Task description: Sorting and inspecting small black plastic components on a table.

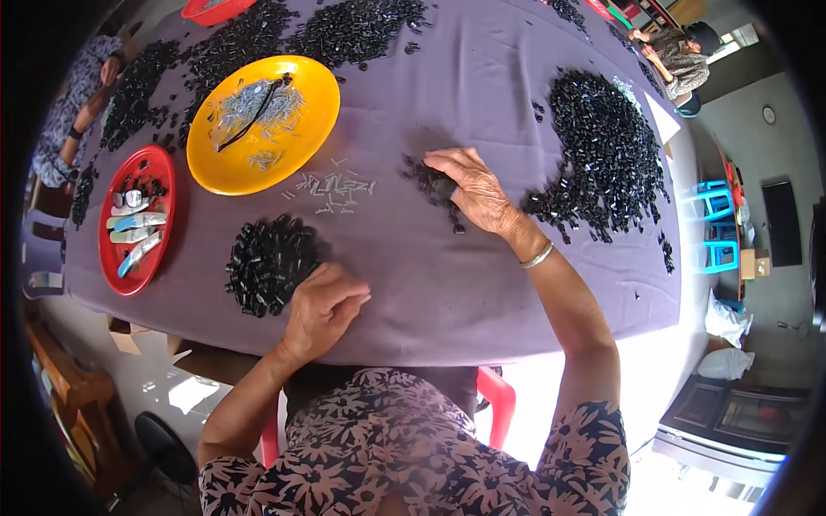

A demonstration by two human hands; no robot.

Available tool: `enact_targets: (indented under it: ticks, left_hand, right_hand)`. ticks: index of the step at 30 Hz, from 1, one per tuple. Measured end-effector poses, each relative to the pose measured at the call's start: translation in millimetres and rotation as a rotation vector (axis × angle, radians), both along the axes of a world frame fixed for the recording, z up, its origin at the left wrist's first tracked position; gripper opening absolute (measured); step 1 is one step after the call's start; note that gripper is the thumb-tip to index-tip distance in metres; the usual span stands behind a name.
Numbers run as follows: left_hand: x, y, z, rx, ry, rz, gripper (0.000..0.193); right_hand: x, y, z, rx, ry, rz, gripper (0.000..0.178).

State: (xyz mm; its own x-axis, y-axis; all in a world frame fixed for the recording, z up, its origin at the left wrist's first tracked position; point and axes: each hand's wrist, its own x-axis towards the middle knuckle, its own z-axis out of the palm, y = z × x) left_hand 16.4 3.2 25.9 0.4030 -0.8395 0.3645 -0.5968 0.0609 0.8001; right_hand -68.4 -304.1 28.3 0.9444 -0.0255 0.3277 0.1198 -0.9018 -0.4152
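Cupped over a few loose black bits point(422, 177) with the right hand point(471, 191), fingers bent slightly and not clenched, bits blurred beneath. Curled at the near edge of a small black pile point(268, 262) with the left hand point(327, 311), thumb close against fingers; cannot tell of anything pinched inside. Judging from this, probably drawing bits away from the large black heap point(604, 159), just right of the right hand, and gathering toward the small pile. Calling next, by the look of it, for a low, gentle drag toward the left hand, keeping clear of the glassy slivers point(331, 191) between the hands and ahead of the left one. Beyond those slivers, a yellow plate point(323, 103) with more slivers and a thin dark strip across them. Well left of the left hand, a red tray point(107, 248) with pale tools. Far past the right hand, a person point(686, 67) in a dark hat. No brand, label or writing legible anywhere.
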Motion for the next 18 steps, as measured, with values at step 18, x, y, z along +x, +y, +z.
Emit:
enact_targets:
  ticks: [18]
  left_hand:
    - [-2.3,0.5,4.2,0.038,0.065,0.035,0.017]
  right_hand:
    - [14.3,-207.0,-32.1,0.058,-0.217,-0.736,0.037]
